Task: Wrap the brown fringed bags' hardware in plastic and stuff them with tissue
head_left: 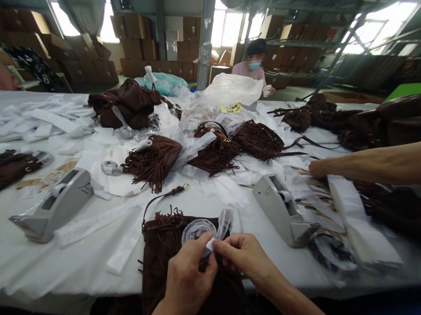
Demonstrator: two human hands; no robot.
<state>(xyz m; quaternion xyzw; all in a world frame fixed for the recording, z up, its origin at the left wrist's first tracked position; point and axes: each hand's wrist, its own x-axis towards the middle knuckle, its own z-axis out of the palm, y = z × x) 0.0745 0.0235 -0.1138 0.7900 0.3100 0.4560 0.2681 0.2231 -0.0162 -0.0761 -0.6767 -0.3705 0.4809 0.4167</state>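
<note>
A dark brown fringed handbag (157, 248) lies at the table's front edge, its thin strap (157, 200) looping out at the top. Over it, my left hand (189, 270) grips a coiled strap in clear plastic wrap (196, 229), thumb and fingers closed at its lower side. My right hand (248, 259) pinches the wrap beside it, where a small white piece (210, 244) shows between the two hands. A loose end of the plastic (225, 221) sticks up past my right fingers. The fingertips partly hide what each one holds.
Grey tape dispensers stand at left (56, 204) and right (279, 210). More brown fringed bags (154, 159) lie among white paper strips (124, 248). Another person's arm (391, 163) reaches in from the right, near a white foam stack (358, 223). A masked person (250, 69) is across the table.
</note>
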